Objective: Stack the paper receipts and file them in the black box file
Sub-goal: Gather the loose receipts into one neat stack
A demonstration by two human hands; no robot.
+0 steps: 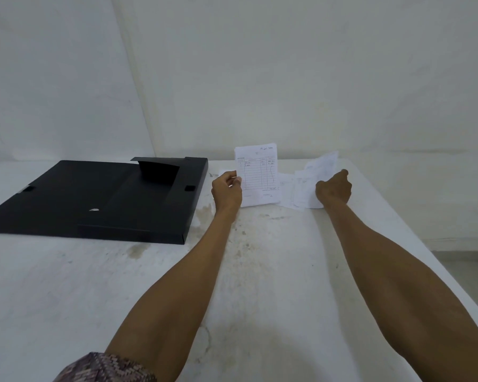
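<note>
My left hand (227, 190) pinches the left edge of a white ruled receipt (258, 175) and holds it upright at the far middle of the table. To its right lie several loose white receipts (304, 188) in a spread pile. My right hand (334, 187) is closed on one crumpled receipt (324, 162) that rises from that pile. The black box file (94, 199) lies flat on the left of the table, its flap (156, 172) raised near the far corner.
The white table (260, 271) is stained in the middle and its right edge runs diagonally towards the near right. A white wall stands just behind the receipts. A patterned sleeve (105, 368) shows at the bottom left.
</note>
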